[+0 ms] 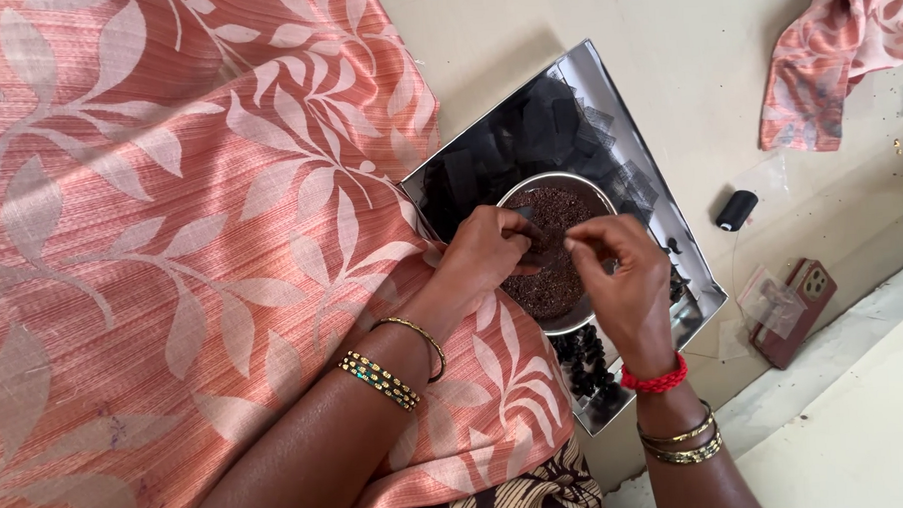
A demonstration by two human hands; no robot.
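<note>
Pinching something tiny over the round steel bowl of dark brown beads (554, 248), left hand (486, 251) and right hand (627, 278) have fingers drawn together. The bowl sits mid-tray on the shiny square metal tray (699, 275); a nudge could scatter beads onto the floor.

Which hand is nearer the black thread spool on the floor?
Right. The right hand is over the bowl, on the side facing the spool; the left hand is farther away across the bowl.

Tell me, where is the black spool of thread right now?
The black spool of thread lies on the pale floor, right of the shiny metal tray, above the red phone.
</note>
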